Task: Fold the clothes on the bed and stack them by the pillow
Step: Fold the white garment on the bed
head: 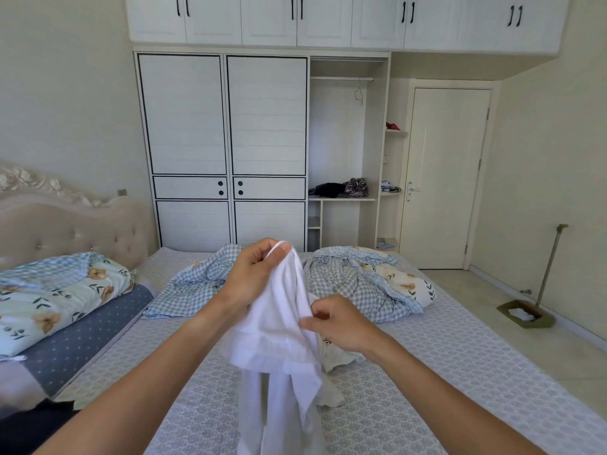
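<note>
Fingers (262, 254) pinching white garment (279, 326) aloft

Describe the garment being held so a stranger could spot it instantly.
Start at the grey patterned bed. Above its middle, the left hand and right hand pinch a plain white cotton garment, hanging limp. Unlike the blue checked bedding behind, it is unpatterned.

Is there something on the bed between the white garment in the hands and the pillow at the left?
Nothing visible blocks it. The white garment hangs from the left hand and right hand; bare mattress lies between it and the pillow. The checked quilt lies farther back.
</note>
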